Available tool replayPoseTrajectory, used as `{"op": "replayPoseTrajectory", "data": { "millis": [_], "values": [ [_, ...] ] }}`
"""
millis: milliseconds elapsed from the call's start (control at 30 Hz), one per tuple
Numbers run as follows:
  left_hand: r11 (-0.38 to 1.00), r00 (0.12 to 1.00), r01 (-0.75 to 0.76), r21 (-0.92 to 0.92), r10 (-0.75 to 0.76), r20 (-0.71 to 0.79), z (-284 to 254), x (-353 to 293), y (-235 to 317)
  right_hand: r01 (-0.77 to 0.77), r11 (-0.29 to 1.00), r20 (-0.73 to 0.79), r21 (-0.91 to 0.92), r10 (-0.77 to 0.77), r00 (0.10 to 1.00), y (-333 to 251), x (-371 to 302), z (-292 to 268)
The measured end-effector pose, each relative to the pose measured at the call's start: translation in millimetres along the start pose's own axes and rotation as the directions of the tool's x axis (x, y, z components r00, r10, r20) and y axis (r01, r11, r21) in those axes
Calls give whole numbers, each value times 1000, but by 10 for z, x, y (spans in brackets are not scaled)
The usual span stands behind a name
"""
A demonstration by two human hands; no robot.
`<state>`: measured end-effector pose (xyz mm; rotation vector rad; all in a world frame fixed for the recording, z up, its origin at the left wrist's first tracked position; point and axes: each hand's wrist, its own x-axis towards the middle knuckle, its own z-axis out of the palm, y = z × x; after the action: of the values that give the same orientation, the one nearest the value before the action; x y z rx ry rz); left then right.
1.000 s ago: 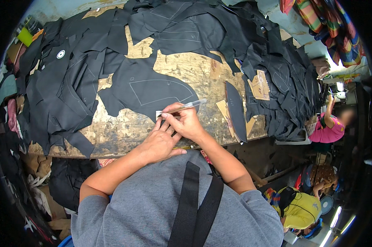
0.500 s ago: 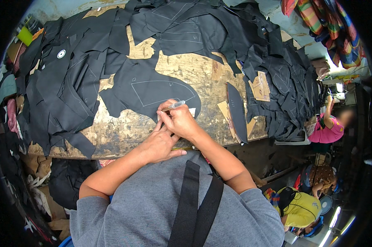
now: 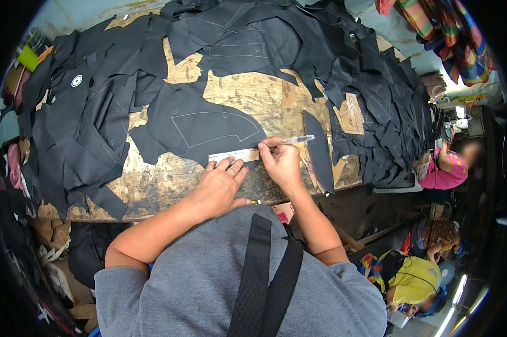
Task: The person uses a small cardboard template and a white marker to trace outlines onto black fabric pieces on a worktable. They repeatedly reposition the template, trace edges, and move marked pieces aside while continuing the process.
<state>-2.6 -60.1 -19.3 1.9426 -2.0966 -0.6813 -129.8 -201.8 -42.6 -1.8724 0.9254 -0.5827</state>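
Observation:
A dark leather-like piece lies flat on the worn wooden table, with a pale curved outline drawn on it. Along its near edge rests a narrow pale cardboard strip. My left hand has its fingers stretched out over the strip, pressing on it. Just right of it, my right hand grips a clear-barrelled pen between thumb and fingers. The barrel's back end points right; the writing tip is hidden near my fingers at the strip's right end.
Dark scraps heap up on the left, and more on the right, with a cardboard template on them. A long dark piece lies right of my hands. People are beyond the table's right end.
My right hand has moved right with the pen, whose barrel now lies flatter. More of the pale strip shows, and my left hand's fingers now rest spread on it.

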Motion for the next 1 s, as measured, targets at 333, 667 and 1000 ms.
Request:
{"op": "replayPoseTrajectory", "data": {
  "millis": [333, 667, 1000],
  "values": [
    [999, 995, 6, -50, -1, 101, -222, 204, -67, -18, 993, -141, 117, 35, 989, 73, -82, 53],
    [807, 910, 222, -547, 30, 413, -607, 632, -552, 147, 989, 168, 23, -148, 975, -126, -289, 139],
    [747, 886, 334, -575, -41, 461, -596, 636, -580, 412, 906, 178, 97, -424, 888, -170, -282, 570]
  ]
}}
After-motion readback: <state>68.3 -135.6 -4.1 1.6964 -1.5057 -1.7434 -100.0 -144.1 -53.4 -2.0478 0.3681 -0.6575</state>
